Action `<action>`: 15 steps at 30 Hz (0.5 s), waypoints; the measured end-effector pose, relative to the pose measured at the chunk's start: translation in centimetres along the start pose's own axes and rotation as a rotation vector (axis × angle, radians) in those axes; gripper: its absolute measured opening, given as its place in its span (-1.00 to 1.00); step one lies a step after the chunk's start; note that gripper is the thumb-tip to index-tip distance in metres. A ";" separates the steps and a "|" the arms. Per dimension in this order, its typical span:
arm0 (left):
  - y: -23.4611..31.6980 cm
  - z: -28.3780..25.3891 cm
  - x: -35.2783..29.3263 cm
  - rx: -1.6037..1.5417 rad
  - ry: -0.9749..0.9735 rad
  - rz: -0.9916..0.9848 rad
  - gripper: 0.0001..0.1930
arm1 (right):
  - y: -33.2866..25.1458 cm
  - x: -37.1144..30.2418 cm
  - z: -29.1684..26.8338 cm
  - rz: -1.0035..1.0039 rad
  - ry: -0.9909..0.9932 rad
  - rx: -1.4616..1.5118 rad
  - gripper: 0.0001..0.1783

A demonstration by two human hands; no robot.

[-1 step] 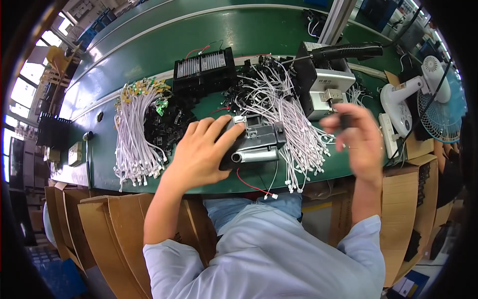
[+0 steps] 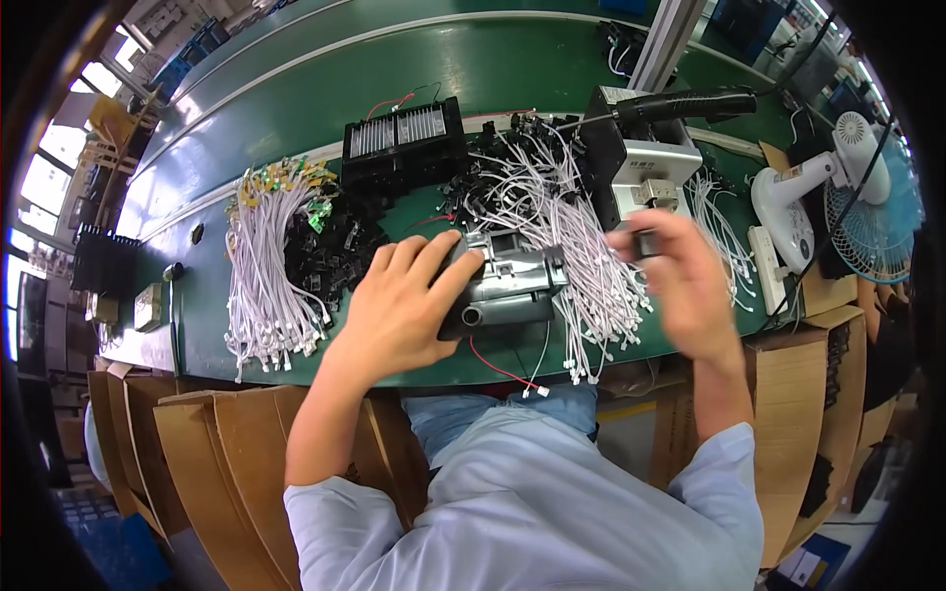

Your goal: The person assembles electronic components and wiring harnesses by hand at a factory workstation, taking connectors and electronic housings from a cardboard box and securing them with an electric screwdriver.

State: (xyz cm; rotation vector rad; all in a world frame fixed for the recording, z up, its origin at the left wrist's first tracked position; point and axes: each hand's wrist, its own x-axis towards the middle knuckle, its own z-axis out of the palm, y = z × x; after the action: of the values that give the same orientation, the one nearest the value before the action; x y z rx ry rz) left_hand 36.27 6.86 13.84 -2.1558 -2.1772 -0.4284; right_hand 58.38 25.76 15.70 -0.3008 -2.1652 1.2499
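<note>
My left hand (image 2: pixel 399 295) lies over the left end of a black plastic housing (image 2: pixel 507 286), fingers across its top and thumb at its near side. The housing has a round tube opening along its near edge; red and white leads with small white plugs come out below it. To the right of the housing and apart from it, my right hand (image 2: pixel 680 281) pinches a small black part (image 2: pixel 645 242) between thumb and fingers. Motion blurs this hand, so the part's exact kind cannot be made out. Beneath and left of it lies a bundle of white cables (image 2: pixel 601 266) with white plugs.
Another bundle of white cables (image 2: pixel 271 266) lies at the left, beside a heap of black parts (image 2: pixel 340 236). A finned black unit (image 2: pixel 404 138) stands behind. At the right are a silver-and-black machine (image 2: pixel 641 163), a black-handled tool (image 2: pixel 690 102) and a fan (image 2: pixel 872 207).
My right hand has moved left and slightly down, bringing the small black part nearer the housing. The housing has tilted slightly under my left hand, which stays in place.
</note>
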 end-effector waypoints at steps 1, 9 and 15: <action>0.1 0.3 -0.1 0.022 0.001 0.001 -0.19 | 1.0 0.8 1.8 -0.104 -0.030 -0.172 -0.65; 0.7 0.4 -0.3 0.049 0.027 0.023 -0.27 | 3.2 3.9 7.5 -0.378 -0.185 -0.556 -0.54; 0.4 0.2 -0.3 0.002 0.030 0.020 -0.13 | 1.7 4.5 7.5 -0.097 -0.146 -0.498 -0.66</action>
State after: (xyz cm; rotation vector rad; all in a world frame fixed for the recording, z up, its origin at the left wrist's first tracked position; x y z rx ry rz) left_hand 36.68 6.66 13.61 -2.1536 -2.1386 -0.4540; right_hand 50.12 23.50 13.34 -0.3076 -2.5669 0.6826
